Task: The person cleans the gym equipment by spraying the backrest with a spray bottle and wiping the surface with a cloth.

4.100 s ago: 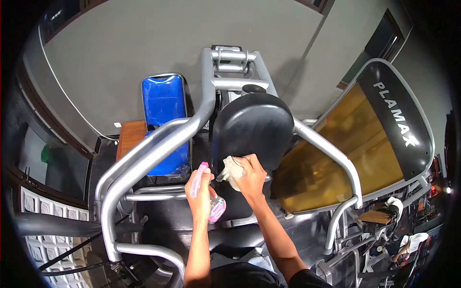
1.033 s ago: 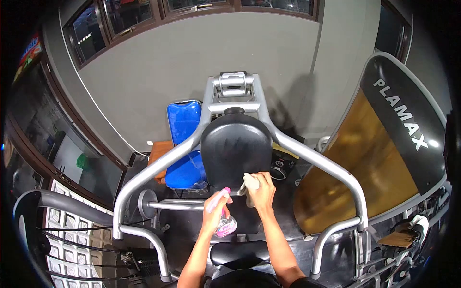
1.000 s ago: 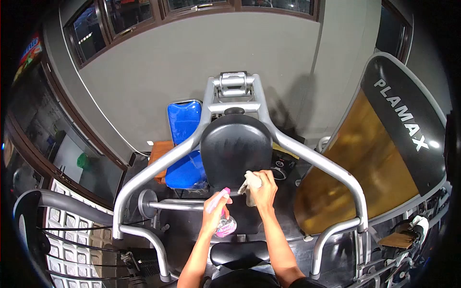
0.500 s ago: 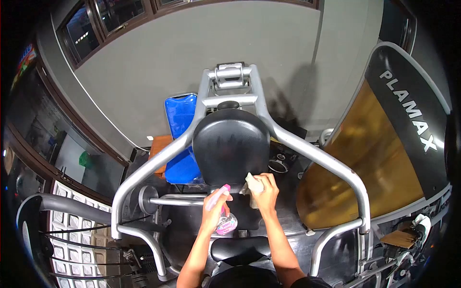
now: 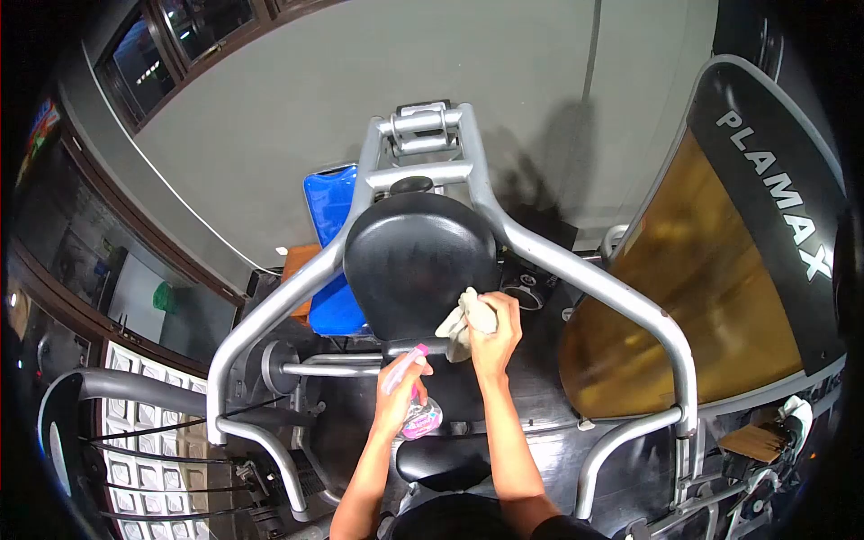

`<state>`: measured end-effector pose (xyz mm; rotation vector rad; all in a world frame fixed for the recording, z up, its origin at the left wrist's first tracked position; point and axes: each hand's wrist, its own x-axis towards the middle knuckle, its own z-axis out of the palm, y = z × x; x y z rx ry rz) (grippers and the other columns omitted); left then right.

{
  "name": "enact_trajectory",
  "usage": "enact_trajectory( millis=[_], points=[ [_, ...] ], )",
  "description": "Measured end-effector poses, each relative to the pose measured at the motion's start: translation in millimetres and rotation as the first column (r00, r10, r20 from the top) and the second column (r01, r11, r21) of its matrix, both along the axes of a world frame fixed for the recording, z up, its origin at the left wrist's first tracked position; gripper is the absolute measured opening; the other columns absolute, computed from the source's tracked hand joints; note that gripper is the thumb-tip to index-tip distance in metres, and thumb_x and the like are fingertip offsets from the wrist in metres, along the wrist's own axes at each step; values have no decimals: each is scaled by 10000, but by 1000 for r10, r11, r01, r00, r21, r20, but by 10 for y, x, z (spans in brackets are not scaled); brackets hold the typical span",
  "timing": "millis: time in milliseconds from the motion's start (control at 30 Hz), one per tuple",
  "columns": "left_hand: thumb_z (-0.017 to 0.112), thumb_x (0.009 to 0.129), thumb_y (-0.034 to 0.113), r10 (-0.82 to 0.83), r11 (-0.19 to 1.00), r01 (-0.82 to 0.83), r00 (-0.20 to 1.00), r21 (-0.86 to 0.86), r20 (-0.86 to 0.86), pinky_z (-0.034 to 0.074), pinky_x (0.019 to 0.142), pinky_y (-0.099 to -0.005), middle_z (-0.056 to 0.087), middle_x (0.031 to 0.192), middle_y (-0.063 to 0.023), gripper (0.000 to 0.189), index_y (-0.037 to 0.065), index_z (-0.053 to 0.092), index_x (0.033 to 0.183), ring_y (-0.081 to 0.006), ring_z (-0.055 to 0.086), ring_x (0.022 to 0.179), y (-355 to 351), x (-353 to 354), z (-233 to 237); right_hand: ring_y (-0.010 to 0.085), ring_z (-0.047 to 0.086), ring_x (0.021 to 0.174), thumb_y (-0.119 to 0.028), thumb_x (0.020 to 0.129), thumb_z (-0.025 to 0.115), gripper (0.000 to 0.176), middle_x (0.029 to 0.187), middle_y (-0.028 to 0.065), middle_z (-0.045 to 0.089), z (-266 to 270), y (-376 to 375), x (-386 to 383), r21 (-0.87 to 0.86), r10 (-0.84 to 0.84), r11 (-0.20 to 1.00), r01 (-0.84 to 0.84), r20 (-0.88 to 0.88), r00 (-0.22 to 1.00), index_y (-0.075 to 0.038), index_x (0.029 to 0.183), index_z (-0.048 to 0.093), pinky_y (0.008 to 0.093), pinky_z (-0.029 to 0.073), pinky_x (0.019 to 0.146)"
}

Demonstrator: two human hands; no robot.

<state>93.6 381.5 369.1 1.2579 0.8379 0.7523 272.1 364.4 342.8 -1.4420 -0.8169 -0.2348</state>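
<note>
My left hand [image 5: 398, 392] is wrapped round the neck of a spray bottle [image 5: 421, 419], which has a pink nozzle and a clear body with a pink label. In my right hand [image 5: 498, 335] is a bunched pale cloth [image 5: 466, 322], held at the lower right edge of a black padded backrest [image 5: 421, 261]. Part of the cloth hangs below my fingers. A black seat pad [image 5: 443, 461] lies below both hands, in front of my body.
Curved silver bars [image 5: 594, 286] of the exercise machine spread out on both sides. A tall panel marked PLAMAX [image 5: 776, 193] stands at right. Behind the frame, a blue chair [image 5: 331, 200] stands by the grey wall [image 5: 360, 81]. A rounded machine arm [image 5: 135, 384] is at left.
My right hand has moved up with the cloth, and more of the cloth shows over the backrest's lower edge. The left hand keeps the bottle nearly in place. The view has shifted slightly.
</note>
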Motion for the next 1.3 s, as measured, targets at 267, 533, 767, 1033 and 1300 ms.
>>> enact_trajectory(
  millis=[267,533,767,1033,1300],
  points=[
    [593,956,319,-10,1000,10,1000,-8,-18,444,447,-290,627,830,-108,347,-25,620,992,-152,549,453,-70,113,-76,288,642,917,39,673,762,316,995,125,632,-375,-200,27,-55,-42,998,31,-205,978,-32,952,632,377,507,796],
    [600,952,335,7,1000,-7,1000,-10,-12,450,455,-301,625,815,-112,356,-19,618,928,-157,547,449,-111,201,-69,172,661,917,37,743,755,349,946,81,687,48,32,153,114,49,993,2,-441,896,-32,1055,616,318,510,840],
    [613,951,320,72,997,-70,996,-39,44,444,485,-265,649,837,-110,341,-17,645,990,-132,547,460,-45,147,-11,238,657,927,52,782,694,258,1040,122,653,-239,-14,200,132,97,989,-71,-209,973,-19,1024,639,334,508,837],
    [595,951,292,-24,992,32,997,122,-69,429,503,-254,635,827,-85,300,-1,621,894,-116,555,485,-116,227,33,139,632,867,50,826,575,199,919,45,671,-528,-138,419,166,280,958,-234,-716,640,-21,994,652,250,482,805],
    [537,786,146,-8,990,5,1000,140,23,425,511,-260,620,827,-77,215,-15,621,902,-136,547,496,-218,297,-312,185,645,907,-115,849,664,223,981,94,670,63,10,672,123,322,946,-300,-471,822,-11,1047,661,300,484,833]
  ],
)
